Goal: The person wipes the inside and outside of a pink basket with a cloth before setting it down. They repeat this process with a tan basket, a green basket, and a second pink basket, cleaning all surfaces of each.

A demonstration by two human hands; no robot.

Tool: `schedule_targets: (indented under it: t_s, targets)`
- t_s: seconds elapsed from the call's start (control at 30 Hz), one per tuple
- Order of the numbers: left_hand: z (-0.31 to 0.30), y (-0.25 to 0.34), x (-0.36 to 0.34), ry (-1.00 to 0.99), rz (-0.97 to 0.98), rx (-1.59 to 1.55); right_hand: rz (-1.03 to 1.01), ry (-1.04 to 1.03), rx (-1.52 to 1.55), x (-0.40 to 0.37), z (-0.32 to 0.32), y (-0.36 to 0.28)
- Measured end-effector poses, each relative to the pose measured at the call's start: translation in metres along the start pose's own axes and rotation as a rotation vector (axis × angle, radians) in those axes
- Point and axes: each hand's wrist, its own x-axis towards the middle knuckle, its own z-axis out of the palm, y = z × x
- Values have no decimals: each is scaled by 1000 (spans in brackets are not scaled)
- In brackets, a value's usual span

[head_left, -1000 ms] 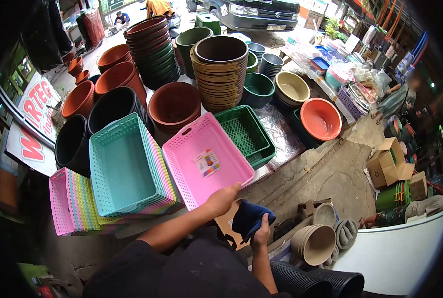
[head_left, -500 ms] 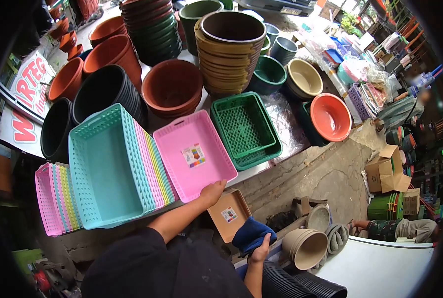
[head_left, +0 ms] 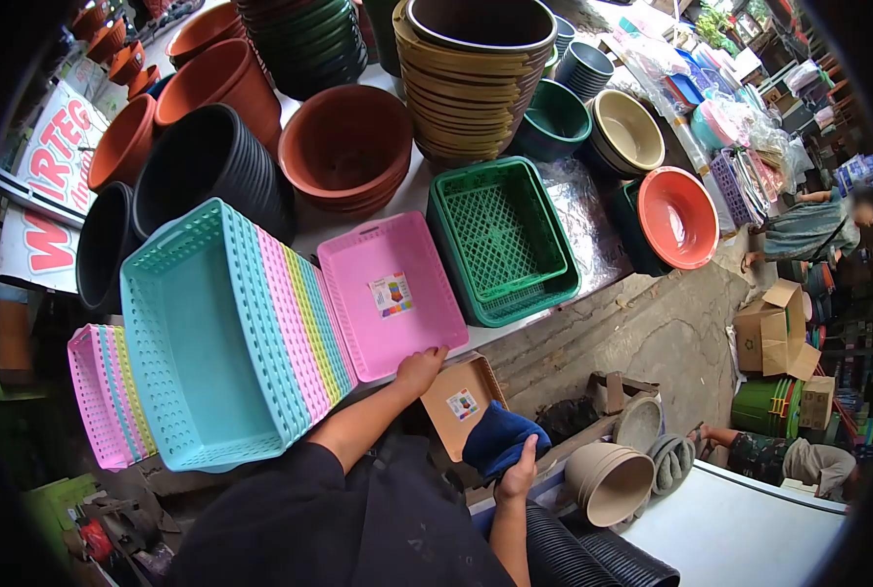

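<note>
At the near right corner of a pink plastic tray (head_left: 412,256), my left hand (head_left: 423,372) is closed on the rim. A label is stuck on the tray's bottom. My right hand (head_left: 518,474) grips a bunched dark blue cloth (head_left: 503,437). A tan tray (head_left: 442,403) with a similar label is partly behind the cloth; what supports it is hidden. Left of the pink tray, a stack of turquoise, pink and yellow baskets (head_left: 202,338) lies tilted on its side. Green perforated baskets (head_left: 500,227) are nested to its right.
Terracotta pots (head_left: 346,147), black pots (head_left: 197,176) and a tall stack of brown pots (head_left: 471,93) stand behind. An orange basin (head_left: 678,217) is at the table's right. Beige pots (head_left: 608,481) lie near my right hand. Another person (head_left: 808,230) is at the far right.
The view has shifted a little, so the scene sits differently in it. My left hand stays on the pink tray's rim, and my right hand still holds the blue cloth.
</note>
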Motion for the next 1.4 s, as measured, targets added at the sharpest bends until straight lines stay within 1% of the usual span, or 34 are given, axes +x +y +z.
schedule_targets:
  t_s: [0.03,0.1,0.17,0.2,0.27,0.37,0.5,0.63,0.7,0.83,0.9,0.93,1.0,1.03,1.1,1.17,1.2,1.23,1.3,1.33,1.4]
  targets:
    - [8,-3,5,54,0,12,-5,2,-39,0,3,-2]
    - [20,-7,14,31,-15,-11,23,14,-64,-2,0,-5]
    - [25,-9,21,25,10,62,20,3,-73,0,-11,-1]
    - [27,-7,22,-2,-11,61,24,6,-86,-1,-15,0]
    - [32,-8,22,-18,-10,48,-19,41,-85,-1,-21,0]
    - [38,-11,19,-41,-14,30,8,92,-57,-3,-30,2]
    - [41,-15,22,-89,-41,-13,18,107,-40,-4,-32,1]
    - [40,-21,26,-79,-42,-71,37,109,-50,-1,-36,2]
    - [45,-28,30,-132,-88,-142,30,110,-52,1,-42,3]
    - [44,-28,35,-202,-72,-161,24,123,-61,0,-50,2]
    - [36,-16,26,-73,-172,-202,13,139,-30,-2,-50,2]
    - [29,-4,21,-77,-140,-190,30,137,23,-3,-50,1]
    - [17,27,8,385,-21,-84,31,172,74,-6,-48,-5]
    - [6,47,1,373,34,-84,26,235,99,-7,-47,-8]
    - [-23,97,-17,-155,198,-641,46,236,198,-8,-48,-16]
    - [-67,153,-46,-471,251,-1079,80,179,299,-11,-54,-23]
    - [-84,171,-56,-478,378,-998,78,116,331,-13,-57,-29]
    - [-83,181,-58,-507,425,-971,-21,66,250,-18,-58,-34]
    - [-78,196,-57,-257,673,-725,-192,26,69,-26,-60,-40]
    - [-69,197,-49,-322,652,-767,-225,47,98,-31,-62,-43]
    - [-82,208,-46,-321,741,-769,-229,-32,167,-38,-66,-49]
